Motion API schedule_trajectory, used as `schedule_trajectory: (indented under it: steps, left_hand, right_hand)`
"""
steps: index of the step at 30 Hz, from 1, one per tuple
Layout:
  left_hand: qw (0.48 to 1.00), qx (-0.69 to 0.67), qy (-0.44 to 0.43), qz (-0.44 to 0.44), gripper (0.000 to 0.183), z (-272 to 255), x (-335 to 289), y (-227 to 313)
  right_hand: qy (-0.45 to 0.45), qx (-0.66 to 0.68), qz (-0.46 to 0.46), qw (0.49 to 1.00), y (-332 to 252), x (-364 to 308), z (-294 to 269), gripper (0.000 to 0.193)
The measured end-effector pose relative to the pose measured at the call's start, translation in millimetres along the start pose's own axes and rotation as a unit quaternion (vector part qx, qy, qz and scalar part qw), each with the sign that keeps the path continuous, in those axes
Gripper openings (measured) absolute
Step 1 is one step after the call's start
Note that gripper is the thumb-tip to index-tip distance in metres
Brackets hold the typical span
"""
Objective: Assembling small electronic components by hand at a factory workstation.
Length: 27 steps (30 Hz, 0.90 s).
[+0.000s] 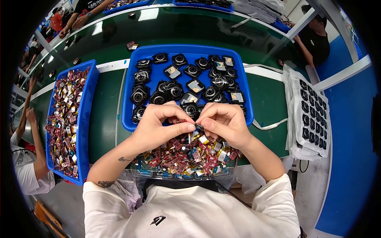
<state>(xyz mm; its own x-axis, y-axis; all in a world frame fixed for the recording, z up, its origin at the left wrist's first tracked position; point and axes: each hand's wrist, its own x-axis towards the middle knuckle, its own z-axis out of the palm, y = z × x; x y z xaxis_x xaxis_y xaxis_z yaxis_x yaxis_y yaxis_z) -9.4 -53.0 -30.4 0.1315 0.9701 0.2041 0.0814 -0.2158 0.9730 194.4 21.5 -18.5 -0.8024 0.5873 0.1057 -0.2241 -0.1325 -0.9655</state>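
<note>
Head view: left hand (156, 126) and right hand (225, 123) met fingertip to fingertip, pinched shut on a small dark part (199, 127), raised just above the clear tray of red and gold pieces (190, 155), likely for close handling. Behind the knuckles sat the blue bin of round black modules (186, 81), kept within easy reach. Off left on the green tabletop (106, 115), a second blue bin of foil pieces (65, 119); off right, white sheets of black parts (311, 115).
</note>
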Motion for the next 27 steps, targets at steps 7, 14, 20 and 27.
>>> schedule_trajectory:
  steps: [7,14,20,27]
  left_hand:
    - [1.000,0.029,0.002,0.000,0.011,-0.2,-1.5,2.8]
    - [0.999,0.032,0.003,0.004,0.010,2.1,0.7,3.7]
    - [0.999,-0.023,0.044,0.005,0.010,-0.8,-0.4,3.3]
    - [0.975,-0.140,0.170,0.004,0.011,-4.8,1.0,4.4]
  right_hand:
    - [-0.016,0.001,-0.025,1.000,3.8,2.2,3.5,0.008]
    - [0.012,-0.058,-0.032,0.998,8.6,-1.9,6.7,0.006]
    - [0.088,-0.104,-0.115,0.984,9.0,0.4,-0.6,0.007]
    - [-0.052,-0.464,-0.237,0.852,-1.7,5.4,1.8,0.020]
